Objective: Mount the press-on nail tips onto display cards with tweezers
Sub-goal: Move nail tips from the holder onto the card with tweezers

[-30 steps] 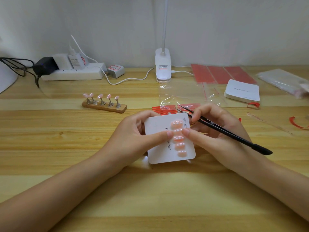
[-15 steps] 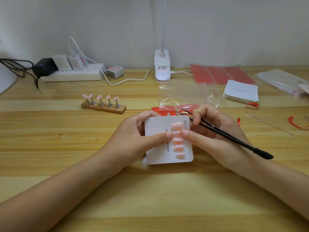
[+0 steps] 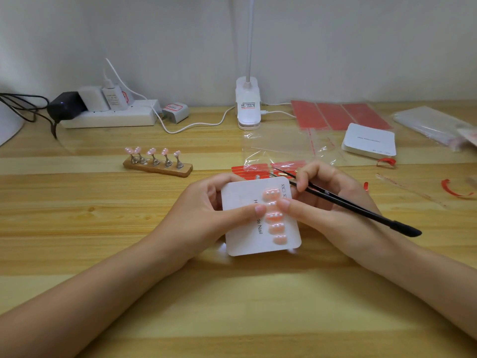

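Head view: the fingers [image 3: 206,187] of the left hand [image 3: 204,215] curl behind the far left edge of the white display card [image 3: 240,228], and its thumb lies across the card's face, so the card is pinched and held just above the bench [image 3: 103,228]. The right hand [image 3: 333,215] has its fingers [image 3: 309,177] curled round the black tweezers [image 3: 361,210], whose points aim away past the card's far right corner and whose blunt end sticks out to the right over the wrist. The right thumb presses on the card, tip to tip with the left thumb, over the second of five pink nail tips [image 3: 275,218] that run in a column down the card's right side.

Farther back on the left, a wooden holder [image 3: 158,167] carries five more pink tips on small metal stands. Behind the card lie red adhesive strips [image 3: 258,169] under a clear plastic bag [image 3: 284,148]. A stack of blank cards [image 3: 369,140] sits to the right, with red sheets [image 3: 340,115] beyond it. A white clip lamp [image 3: 247,104] and a power strip [image 3: 111,116] stand along the wall.
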`<state>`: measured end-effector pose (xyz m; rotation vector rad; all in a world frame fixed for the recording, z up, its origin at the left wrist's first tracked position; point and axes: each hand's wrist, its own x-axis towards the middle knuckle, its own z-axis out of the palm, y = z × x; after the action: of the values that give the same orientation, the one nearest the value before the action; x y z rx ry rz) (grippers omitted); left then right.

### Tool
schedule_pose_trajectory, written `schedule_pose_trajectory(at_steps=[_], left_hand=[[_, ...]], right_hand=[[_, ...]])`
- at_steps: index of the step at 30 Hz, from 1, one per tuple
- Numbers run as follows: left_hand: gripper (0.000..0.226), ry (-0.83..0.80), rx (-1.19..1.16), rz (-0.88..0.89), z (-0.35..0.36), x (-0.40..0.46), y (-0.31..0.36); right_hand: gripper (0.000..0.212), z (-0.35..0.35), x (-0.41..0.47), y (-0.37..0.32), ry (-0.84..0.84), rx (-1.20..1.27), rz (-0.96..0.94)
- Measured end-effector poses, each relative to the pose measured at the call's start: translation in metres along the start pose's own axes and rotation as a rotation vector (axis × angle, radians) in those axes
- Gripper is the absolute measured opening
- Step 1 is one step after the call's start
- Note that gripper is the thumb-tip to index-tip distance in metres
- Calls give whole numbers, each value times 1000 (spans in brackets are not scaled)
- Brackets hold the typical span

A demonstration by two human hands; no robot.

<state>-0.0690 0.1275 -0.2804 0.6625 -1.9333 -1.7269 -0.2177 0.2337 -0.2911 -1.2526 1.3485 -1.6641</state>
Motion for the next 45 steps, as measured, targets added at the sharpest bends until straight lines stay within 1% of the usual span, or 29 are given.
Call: schedule_pose_trajectory(at_steps=[3,9,17,22,24,27,29,31,32,36,38,40,42,43,45], left_hand=[[28,15,6,3,1,1,0],[27,36,34,4,3,1,-1],[28,37,48,-2,2,0,-3],[20,-6,76,-2,0,-1,-1],[20,-17,71,6,-1,-1,0],[23,-18,28,6,0,-1,0],[31,-10,-28,-9,-1,0,0],[38,-34,-82,-34,-2,1,0],[38,-55,-96,-45,-2,1,1],[43,-105,-75,-48,-2,0,0],[42,-104,-68,-46,-2,0,-1],[40,-80,-78,-47,-3,0,-2],[39,-57,-69,-50,-4,0,-2],[38,-47,-57,-49,-4,0,-3],[37,-27,-42,-47,-5,0,-4]], right_hand=[[19,0,0,0,3,8,-7],[20,0,-1,0,-19,-90,-28],[21,0,0,1,-53,-86,-24],[21,0,0,0,-72,-100,-19],[21,1,1,0,-71,-94,-12],[22,1,1,-1,-42,-14,2],[21,1,1,-2,-12,44,8],[22,2,1,-2,28,76,1],[23,2,0,-2,50,83,-7],[22,2,0,-3,117,89,-19],[20,3,0,-3,144,57,-24],[19,2,1,-2,210,-4,-28],[18,-1,2,-4,277,7,-30],[20,-4,2,-6,289,30,-40],[23,-10,0,-9,255,76,-67]])
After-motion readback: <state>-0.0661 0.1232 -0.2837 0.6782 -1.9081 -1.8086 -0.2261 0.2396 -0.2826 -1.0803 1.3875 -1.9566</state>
